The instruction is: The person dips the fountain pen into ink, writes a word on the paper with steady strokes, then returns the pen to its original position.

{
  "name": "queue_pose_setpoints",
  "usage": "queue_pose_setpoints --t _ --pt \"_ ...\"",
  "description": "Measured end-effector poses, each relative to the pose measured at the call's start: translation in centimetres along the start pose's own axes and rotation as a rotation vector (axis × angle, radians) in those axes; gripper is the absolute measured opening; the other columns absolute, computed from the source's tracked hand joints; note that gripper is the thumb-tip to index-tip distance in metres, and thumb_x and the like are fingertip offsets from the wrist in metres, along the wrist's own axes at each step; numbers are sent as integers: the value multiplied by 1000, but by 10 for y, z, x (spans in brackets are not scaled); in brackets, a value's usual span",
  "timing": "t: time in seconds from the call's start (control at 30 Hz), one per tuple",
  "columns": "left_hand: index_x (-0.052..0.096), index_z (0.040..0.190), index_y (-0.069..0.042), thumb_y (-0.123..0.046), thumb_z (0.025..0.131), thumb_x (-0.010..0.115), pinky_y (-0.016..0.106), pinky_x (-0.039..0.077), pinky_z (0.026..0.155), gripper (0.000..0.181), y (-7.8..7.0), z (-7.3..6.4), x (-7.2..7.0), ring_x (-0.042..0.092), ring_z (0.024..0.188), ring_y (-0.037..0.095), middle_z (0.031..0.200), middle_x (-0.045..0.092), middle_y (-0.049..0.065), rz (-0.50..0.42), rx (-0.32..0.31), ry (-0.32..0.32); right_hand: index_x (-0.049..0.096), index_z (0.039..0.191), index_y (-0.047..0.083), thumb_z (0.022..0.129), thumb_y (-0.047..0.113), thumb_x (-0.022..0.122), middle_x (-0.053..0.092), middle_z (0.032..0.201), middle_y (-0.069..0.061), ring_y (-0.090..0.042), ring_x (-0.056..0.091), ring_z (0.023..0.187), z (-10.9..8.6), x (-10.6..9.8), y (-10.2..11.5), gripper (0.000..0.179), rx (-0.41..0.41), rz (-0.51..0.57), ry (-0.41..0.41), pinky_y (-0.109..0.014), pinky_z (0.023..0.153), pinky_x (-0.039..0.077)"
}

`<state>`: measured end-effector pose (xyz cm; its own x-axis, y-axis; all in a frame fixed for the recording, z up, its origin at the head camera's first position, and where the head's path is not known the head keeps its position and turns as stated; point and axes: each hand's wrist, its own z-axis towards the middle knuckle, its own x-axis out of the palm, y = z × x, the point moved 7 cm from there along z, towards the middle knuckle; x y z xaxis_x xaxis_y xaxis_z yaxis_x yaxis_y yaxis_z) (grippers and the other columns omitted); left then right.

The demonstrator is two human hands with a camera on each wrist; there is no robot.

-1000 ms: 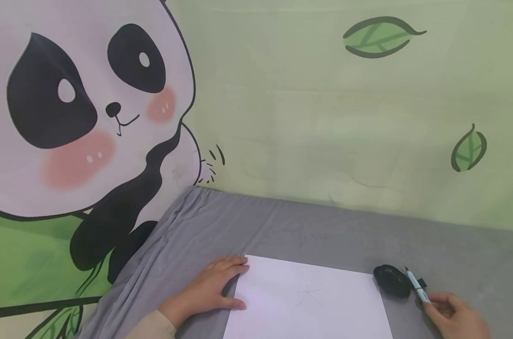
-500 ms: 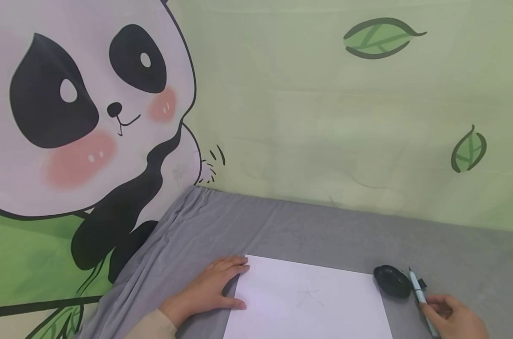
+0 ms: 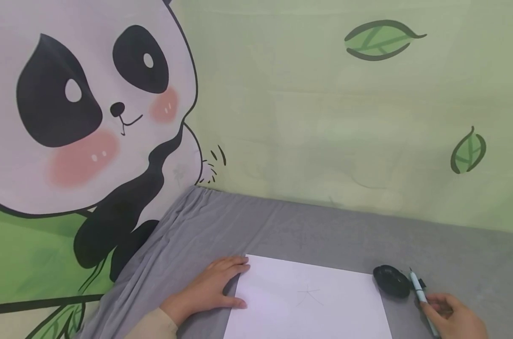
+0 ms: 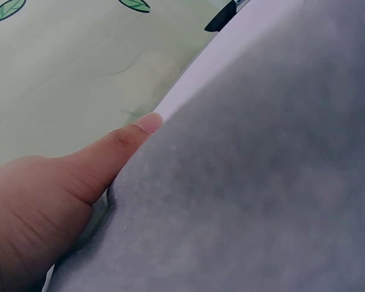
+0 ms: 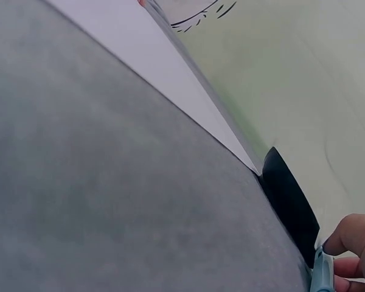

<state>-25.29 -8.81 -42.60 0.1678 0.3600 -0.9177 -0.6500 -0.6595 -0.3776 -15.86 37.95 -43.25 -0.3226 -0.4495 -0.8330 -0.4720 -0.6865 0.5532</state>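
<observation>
A white sheet of paper (image 3: 277, 315) lies on the grey cloth, with a few thin strokes (image 3: 309, 295) forming a small figure. At its left edge rests my left hand (image 3: 209, 289), fingers and thumb spread onto the sheet; the left wrist view shows the thumb (image 4: 109, 158) reaching the paper's edge. To the right of the sheet, my right hand (image 3: 457, 315) pinches a light blue pen (image 3: 418, 287) with a dark clip, its thin tip pointing away. A rounded black object (image 3: 391, 281) sits at the sheet's far right corner, just left of the pen.
Grey cloth (image 3: 324, 230) covers the surface and bunches into folds (image 3: 154, 273) at the left. Behind it stands a pale green backdrop (image 3: 303, 127) printed with leaves, and a large panda picture (image 3: 154, 179) fills the left side.
The pen has turned slightly more upright, and its lower end now shows below my right fingers. My left hand and the paper stay put.
</observation>
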Motion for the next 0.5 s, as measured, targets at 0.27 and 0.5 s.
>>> queue_pose_setpoints --t 0.27,0.5 --pt "52 137 -11 -58 77 71 52 35 111 78 1 3 0 43 136 28 146 48 6 23 14 -8 61 110 -4 86 26 68 68 92 -21 -21 62 70 10 0 2 39 -24 -33 62 -24 53 38" --pt "48 140 -18 -61 82 63 53 29 114 75 3 3 6 34 142 28 152 41 5 9 -15 66 62 110 -4 85 27 67 68 94 -22 -19 64 67 9 -1 7 41 -93 -44 68 -24 55 39"
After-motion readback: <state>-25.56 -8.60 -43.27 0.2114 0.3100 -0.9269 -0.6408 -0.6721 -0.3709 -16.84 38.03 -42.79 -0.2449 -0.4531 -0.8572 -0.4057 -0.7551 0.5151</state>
